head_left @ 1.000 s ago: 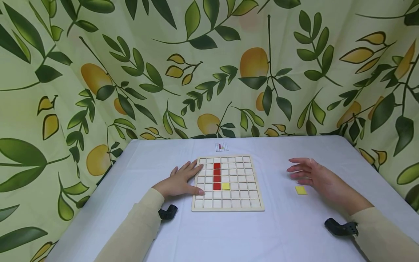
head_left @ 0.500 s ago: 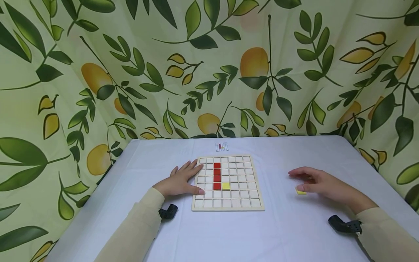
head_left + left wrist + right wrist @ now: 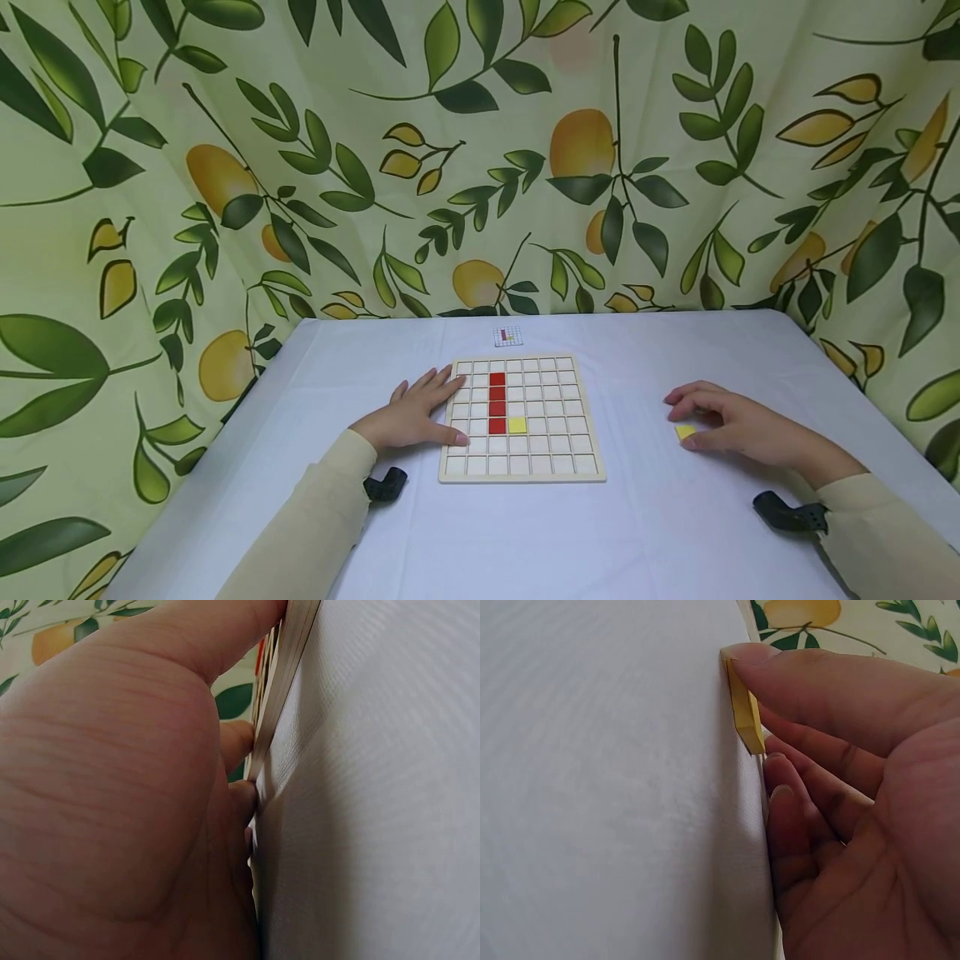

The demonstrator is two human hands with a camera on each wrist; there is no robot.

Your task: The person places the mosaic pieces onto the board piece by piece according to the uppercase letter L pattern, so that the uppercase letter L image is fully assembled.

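Observation:
A yellow square tile [image 3: 685,432] lies on the white cloth to the right of the board. My right hand [image 3: 750,429] is over it, the thumb touching the tile's near edge; the index fingertip shows a small gap from it in the head view. In the right wrist view the same tile [image 3: 745,712] shows its thick side under the thumb tip, with the other fingers loosely bent behind. My left hand [image 3: 412,412] rests with spread fingers on the left edge of a wooden grid board [image 3: 522,480]. Red squares [image 3: 497,402] form a column on it, beside another yellow tile [image 3: 517,425].
A small pattern card [image 3: 508,336] lies behind the board, with a similar red and yellow figure. The white cloth [image 3: 525,542] covers the table, and a leaf-print curtain [image 3: 480,167] hangs behind its far edge. Each wrist wears a black camera mount [image 3: 789,513].
My right hand has turned palm down and lowered onto the loose yellow tile, thumb touching it. That tile has shifted slightly left. My left hand and the board stay put.

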